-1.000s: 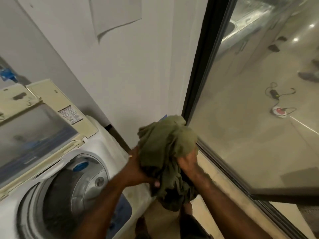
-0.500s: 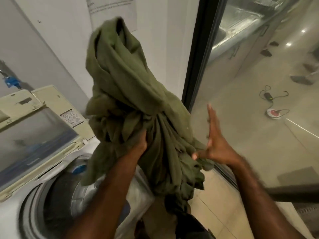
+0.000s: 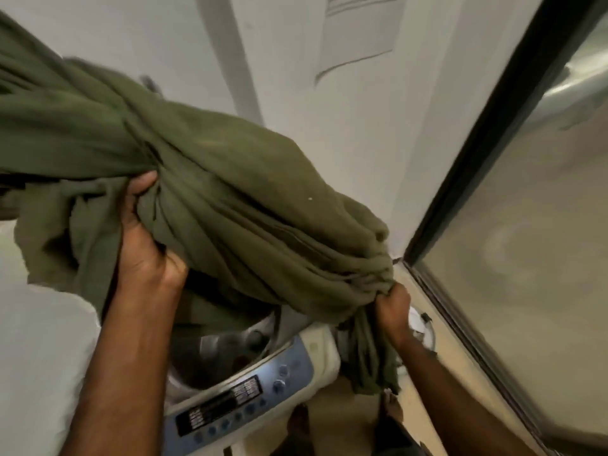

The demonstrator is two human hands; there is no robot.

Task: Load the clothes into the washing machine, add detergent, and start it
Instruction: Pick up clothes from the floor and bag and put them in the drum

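Left hand (image 3: pixel 144 245) fisted in olive cloth (image 3: pixel 230 199); right hand (image 3: pixel 393 306) clenching its bunched end. Below them, washing machine (image 3: pixel 320 353) drum open; glass door (image 3: pixel 526 225) just right.

Matt, creased olive cloth (image 3: pixel 230 179); shiny metal drum (image 3: pixel 217 350); glossy blue plastic control panel (image 3: pixel 243 399).

cloth (image 3: pixel 230 192) above washing machine (image 3: pixel 316 353), glass door (image 3: pixel 526 225) right

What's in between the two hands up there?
In the head view, a twisted stretch of the green cloth runs between the left hand and right hand, above the washing machine.
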